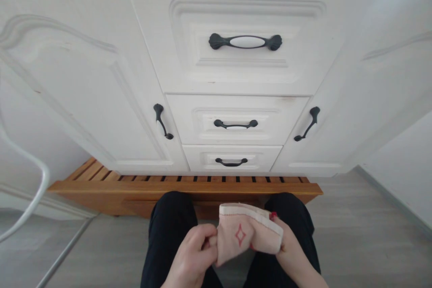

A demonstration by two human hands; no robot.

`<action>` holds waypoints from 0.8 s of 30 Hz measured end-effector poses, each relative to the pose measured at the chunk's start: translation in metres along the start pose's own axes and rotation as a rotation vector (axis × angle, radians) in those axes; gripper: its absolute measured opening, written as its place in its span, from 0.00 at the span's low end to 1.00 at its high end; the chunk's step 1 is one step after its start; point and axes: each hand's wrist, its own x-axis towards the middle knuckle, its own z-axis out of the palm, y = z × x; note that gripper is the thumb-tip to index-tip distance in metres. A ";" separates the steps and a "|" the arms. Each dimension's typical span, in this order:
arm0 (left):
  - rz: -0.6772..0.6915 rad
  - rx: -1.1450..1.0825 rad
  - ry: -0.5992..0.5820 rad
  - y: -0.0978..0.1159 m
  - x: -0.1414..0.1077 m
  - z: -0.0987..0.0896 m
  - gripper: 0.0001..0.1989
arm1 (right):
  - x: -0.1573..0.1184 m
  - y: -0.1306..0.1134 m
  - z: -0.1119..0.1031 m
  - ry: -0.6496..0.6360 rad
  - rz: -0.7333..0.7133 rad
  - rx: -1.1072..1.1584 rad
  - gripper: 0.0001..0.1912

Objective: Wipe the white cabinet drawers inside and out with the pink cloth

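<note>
A pale pink cloth [232,236] with a red diamond-shaped outline and a whitish hem is held between both hands, above the person's dark-trousered knees. My left hand [195,254] pinches its left edge with curled fingers. At the cloth's right end, my right hand [290,245] grips it, with the fingers partly hidden behind the fabric. A small bit of red shows near the right fingertips. The cloth looks folded or bunched between the hands.
White drawers [238,81] with dark handles stand in front, flanked by cabinet doors [84,81]. Below them is a slatted wooden bench [111,187]. A white curved tube or cable [42,184] is at the left, over grey flooring [357,234].
</note>
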 end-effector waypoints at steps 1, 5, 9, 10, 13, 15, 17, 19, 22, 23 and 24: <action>0.041 0.044 0.074 -0.003 -0.002 -0.002 0.09 | 0.000 0.002 0.001 0.019 0.042 0.040 0.12; 0.182 0.183 0.105 -0.009 0.001 -0.011 0.07 | -0.003 0.000 0.005 0.094 0.038 -0.087 0.15; 0.199 0.111 -0.049 0.014 0.002 -0.018 0.07 | -0.009 -0.025 0.006 0.016 -0.241 -0.358 0.17; 0.231 0.067 -0.108 0.022 0.001 -0.019 0.07 | -0.011 -0.031 0.005 0.000 -0.279 -0.358 0.19; 0.206 -0.260 -0.249 0.038 0.002 -0.019 0.21 | -0.017 -0.038 0.001 -0.076 -0.256 -0.254 0.18; 0.060 -0.579 -0.349 0.034 0.005 -0.016 0.32 | -0.019 -0.033 0.000 -0.117 -0.187 -0.114 0.15; -0.071 -0.748 -0.477 0.018 0.010 -0.008 0.30 | -0.017 -0.023 0.002 -0.078 -0.095 0.102 0.10; -0.149 -0.766 -0.575 -0.003 0.013 0.003 0.27 | -0.012 -0.012 0.007 0.038 0.011 0.335 0.06; -0.232 -0.760 -0.670 -0.025 0.013 0.020 0.28 | -0.003 0.006 0.013 0.195 0.199 0.530 0.09; -0.248 -0.754 -0.667 -0.027 0.011 0.024 0.28 | 0.000 0.011 0.014 0.195 0.243 0.555 0.13; -0.264 -0.736 -0.650 -0.027 0.010 0.027 0.29 | 0.001 0.015 0.014 0.173 0.268 0.574 0.19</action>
